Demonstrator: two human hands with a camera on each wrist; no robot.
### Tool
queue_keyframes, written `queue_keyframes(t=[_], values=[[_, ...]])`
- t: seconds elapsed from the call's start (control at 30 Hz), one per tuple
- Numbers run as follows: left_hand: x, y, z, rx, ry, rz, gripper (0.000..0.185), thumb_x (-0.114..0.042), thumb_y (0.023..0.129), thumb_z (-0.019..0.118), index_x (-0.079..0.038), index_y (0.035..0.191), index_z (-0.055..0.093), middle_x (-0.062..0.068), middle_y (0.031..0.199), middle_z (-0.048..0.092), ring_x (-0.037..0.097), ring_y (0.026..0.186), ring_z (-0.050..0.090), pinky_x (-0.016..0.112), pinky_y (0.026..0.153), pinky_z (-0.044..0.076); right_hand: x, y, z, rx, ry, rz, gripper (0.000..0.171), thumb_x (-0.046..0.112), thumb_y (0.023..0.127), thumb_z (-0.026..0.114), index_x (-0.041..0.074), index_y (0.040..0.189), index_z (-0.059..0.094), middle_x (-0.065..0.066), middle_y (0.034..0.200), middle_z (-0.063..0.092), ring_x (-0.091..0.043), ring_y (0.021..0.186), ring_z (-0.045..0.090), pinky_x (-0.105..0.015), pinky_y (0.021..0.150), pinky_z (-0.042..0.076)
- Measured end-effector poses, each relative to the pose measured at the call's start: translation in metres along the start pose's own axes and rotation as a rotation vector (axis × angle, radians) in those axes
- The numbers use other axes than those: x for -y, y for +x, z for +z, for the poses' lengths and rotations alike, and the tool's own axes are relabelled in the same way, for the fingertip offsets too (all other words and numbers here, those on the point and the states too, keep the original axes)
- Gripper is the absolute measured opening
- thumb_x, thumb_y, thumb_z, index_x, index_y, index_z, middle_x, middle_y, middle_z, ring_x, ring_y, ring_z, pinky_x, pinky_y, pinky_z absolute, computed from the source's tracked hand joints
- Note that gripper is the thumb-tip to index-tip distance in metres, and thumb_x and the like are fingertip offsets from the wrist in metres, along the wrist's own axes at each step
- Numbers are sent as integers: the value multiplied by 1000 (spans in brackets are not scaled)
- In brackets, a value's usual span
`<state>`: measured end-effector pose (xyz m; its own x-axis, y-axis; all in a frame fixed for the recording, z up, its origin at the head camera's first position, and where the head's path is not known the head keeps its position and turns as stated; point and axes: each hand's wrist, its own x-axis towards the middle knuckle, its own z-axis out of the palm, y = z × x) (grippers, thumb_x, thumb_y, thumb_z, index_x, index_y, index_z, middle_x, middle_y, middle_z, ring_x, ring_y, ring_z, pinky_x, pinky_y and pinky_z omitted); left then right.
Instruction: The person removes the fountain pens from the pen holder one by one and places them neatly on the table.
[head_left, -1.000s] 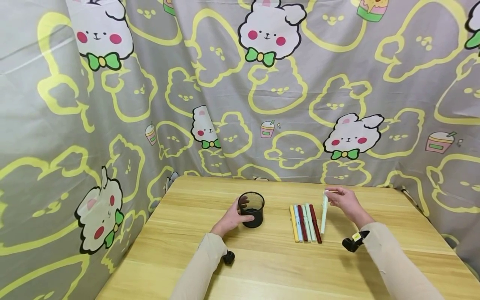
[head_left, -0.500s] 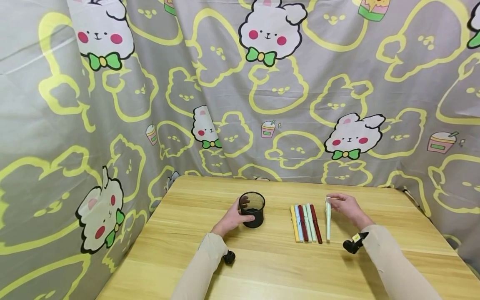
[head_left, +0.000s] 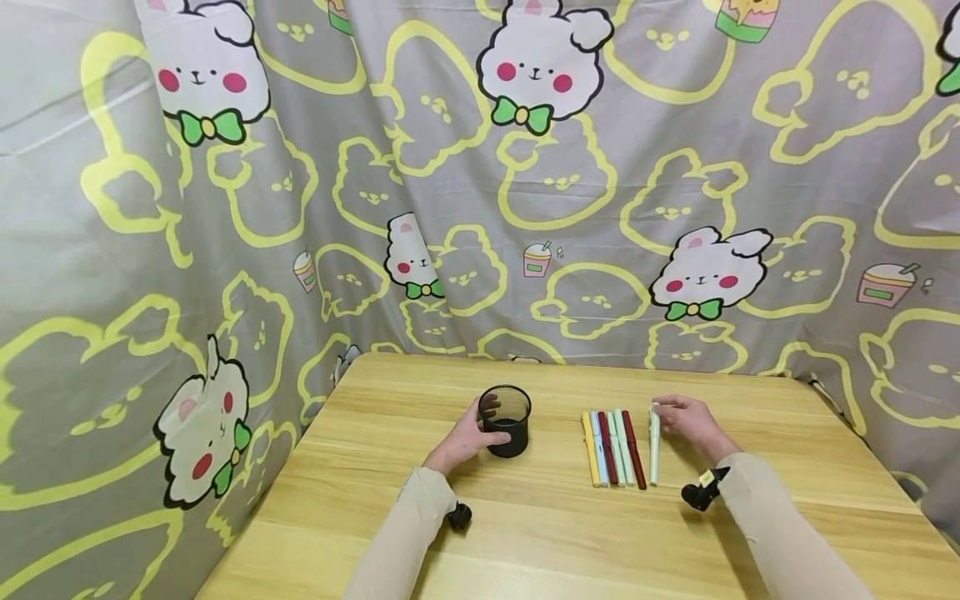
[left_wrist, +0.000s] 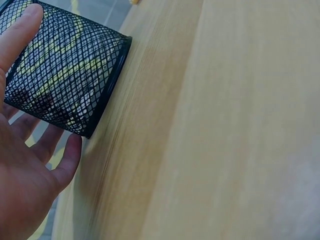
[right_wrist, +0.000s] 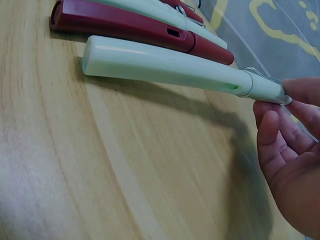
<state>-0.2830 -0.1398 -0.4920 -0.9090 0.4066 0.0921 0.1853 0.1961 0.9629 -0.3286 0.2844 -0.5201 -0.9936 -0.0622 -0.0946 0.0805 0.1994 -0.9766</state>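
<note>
My left hand holds a black mesh pen holder upright on the table, thumb on the near side and fingers curled round the other. In the left wrist view the mesh cup lies between thumb and fingers. My right hand pinches the far, clip end of a pale green pen. The right wrist view shows this pen in thumb and fingertips, its other end low over the wood, beside a dark red pen. The red pen ends a row with yellow, light blue, dark red and pale green pens.
The wooden table spreads under both arms. A grey curtain printed with yellow outlines and white rabbits hangs behind it and along the left. Small black cameras are strapped at both wrists.
My right hand has brought the pale green pen down toward the table, slightly right of the row, and its tilt has changed to lie nearly parallel to the others. The left hand stays on the pen holder.
</note>
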Motion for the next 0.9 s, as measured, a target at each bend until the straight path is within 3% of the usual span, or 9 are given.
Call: queue_keyframes(t=[0.2,0.43,0.9], values=[[0,0,1,-4,-13,-10,76,-7,83,73,-1,144,28,27,143,33,42,130,32,53,103,30,-4,1,0,25,-52,16,50,15,92,61,-14,129,45,5,82,66,-7,73,60,-26,67,50],[1,0,1,-7,-2,-5,79,-9,82,74,4,144,27,28,142,34,44,130,32,54,103,28,-1,-2,6,38,-169,4,54,24,95,59,-12,132,45,-6,93,68,-11,80,61,-29,71,50],[2,0,1,-14,4,-18,75,-10,84,73,-3,145,29,23,142,36,40,130,33,53,103,28,-1,-1,13,37,-234,-5,49,22,96,56,-12,130,47,-11,94,64,-17,80,59,-31,67,50]])
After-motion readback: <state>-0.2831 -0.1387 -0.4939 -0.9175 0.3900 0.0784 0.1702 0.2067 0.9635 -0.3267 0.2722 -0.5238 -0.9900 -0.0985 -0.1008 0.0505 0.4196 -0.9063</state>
